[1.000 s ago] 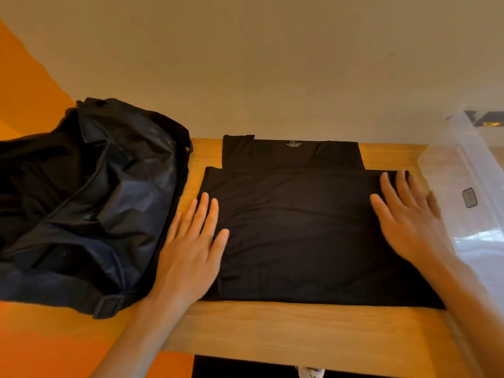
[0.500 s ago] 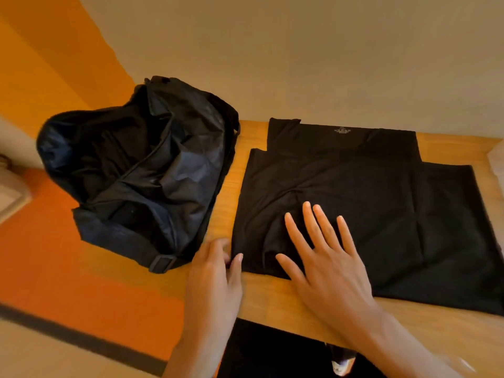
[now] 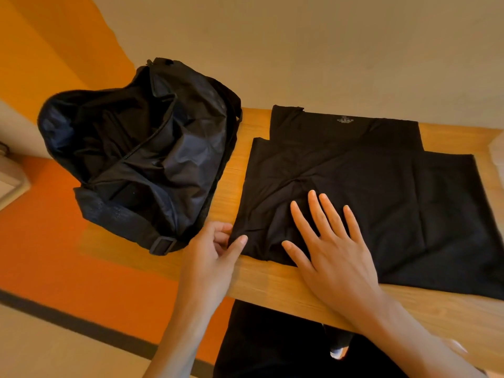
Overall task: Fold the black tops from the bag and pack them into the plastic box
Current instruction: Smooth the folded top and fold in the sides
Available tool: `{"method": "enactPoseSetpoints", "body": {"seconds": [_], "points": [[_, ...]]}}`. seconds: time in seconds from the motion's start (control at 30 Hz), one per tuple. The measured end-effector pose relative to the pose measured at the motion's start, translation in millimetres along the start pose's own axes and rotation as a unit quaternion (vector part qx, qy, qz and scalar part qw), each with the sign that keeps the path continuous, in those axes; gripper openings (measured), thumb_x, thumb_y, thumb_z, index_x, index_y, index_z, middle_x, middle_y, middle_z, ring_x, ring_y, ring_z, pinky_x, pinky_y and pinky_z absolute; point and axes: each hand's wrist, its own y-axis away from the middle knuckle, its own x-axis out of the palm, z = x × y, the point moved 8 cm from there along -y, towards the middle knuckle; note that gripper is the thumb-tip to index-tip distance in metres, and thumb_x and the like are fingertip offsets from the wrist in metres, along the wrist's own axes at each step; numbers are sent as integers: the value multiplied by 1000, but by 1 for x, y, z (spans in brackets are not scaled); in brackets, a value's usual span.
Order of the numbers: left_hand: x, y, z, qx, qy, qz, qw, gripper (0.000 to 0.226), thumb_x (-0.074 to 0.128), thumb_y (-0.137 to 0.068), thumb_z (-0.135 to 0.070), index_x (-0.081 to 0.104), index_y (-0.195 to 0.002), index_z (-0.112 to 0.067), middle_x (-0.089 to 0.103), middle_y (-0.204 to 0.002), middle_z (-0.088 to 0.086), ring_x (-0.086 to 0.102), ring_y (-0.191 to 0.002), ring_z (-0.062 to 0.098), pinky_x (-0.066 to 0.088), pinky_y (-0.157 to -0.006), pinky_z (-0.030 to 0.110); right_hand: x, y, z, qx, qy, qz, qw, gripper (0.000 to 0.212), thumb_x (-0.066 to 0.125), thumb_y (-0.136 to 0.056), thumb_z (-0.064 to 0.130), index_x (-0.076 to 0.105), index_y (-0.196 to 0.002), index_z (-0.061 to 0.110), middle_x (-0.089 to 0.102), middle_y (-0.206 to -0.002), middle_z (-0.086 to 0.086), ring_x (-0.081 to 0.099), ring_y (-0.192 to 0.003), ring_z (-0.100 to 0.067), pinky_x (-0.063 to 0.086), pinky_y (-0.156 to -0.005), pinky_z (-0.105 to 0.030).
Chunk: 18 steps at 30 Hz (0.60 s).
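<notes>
With my left hand [image 3: 210, 257] I'm pinching the near-left corner of the top [image 3: 381, 186], I reckon to fold it across, while my right hand [image 3: 335, 255] is pressing flat and open, pinning it by the front edge of the table [image 3: 272, 279], beside the bag [image 3: 136, 159].

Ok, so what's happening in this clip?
A person is folding a black top on a wooden table. The left hand pinches the top's near left corner, while the right hand presses flat on the cloth beside it, fingers spread. The top is partly folded and not yet packed. A black bag sits open at the table's left end.
</notes>
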Motion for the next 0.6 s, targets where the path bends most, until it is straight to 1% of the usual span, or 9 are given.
{"method": "enactPoseSetpoints", "body": {"seconds": [0.03,0.1,0.2,0.33,0.4,0.47,0.53,0.6], "points": [[-3,0,2,-11,15,-2,1000,20,75,-91,-26,64,-108,-30,66,-90,-11,58,-85,-11,45,-67,11,0,0,0,-1,0,-2,1000,71,8,-103,70,13,-162,31,7,-171,-4,1,-158,-23,15,-126,-54],[-10,0,6,-22,35,-12,999,18,78,-89,-22,68,-101,-31,69,-88,-11,60,-85,-10,44,-69,13,1,1,0,-3,0,-7,1000,71,7,-102,70,12,-162,32,6,-171,-4,0,-158,-22,14,-126,-53],[-19,-1,10,-11,35,-32,999,20,81,-86,-21,69,-88,-36,71,-85,-12,62,-84,-7,46,-71,17,0,0,1,-3,-3,-9,1000,71,7,-103,69,13,-162,32,7,-171,-4,1,-158,-23,15,-126,-54],[-26,-1,16,10,24,-59,998,14,80,-86,-20,72,-83,-31,70,-76,-15,65,-80,-2,50,-72,22,0,1,0,-7,-5,-11,1000,70,6,-103,69,11,-162,33,6,-171,-3,0,-158,-23,13,-126,-54],[-27,-1,22,0,71,-66,995,12,78,-88,-18,73,-84,-27,71,-75,-13,68,-76,4,52,-72,27,0,2,0,-10,-7,-11,1000,70,5,-103,69,10,-162,33,5,-171,-3,-1,-158,-22,13,-126,-54],[-25,-1,27,-24,142,-53,988,6,76,-90,-16,74,-88,-21,71,-74,-6,68,-69,9,52,-69,32,0,3,0,-10,-12,-10,1000,70,5,-103,69,10,-162,33,5,-171,-3,-1,-158,-22,13,-126,-54],[-17,2,26,-46,218,-12,975,2,70,-93,-13,72,-95,-14,69,-69,1,61,-60,12,47,-59,29,0,3,0,-10,-13,-9,1000,71,4,-102,70,8,-162,33,4,-171,-3,-3,-158,-22,12,-126,-53],[-9,5,23,-67,288,34,955,7,65,-96,-13,68,-100,-8,64,-65,7,51,-52,15,41,-50,24,1,3,0,-12,-12,-9,1000,72,3,-101,71,6,-162,33,2,-171,-2,-4,-158,-21,11,-127,-53]]}}
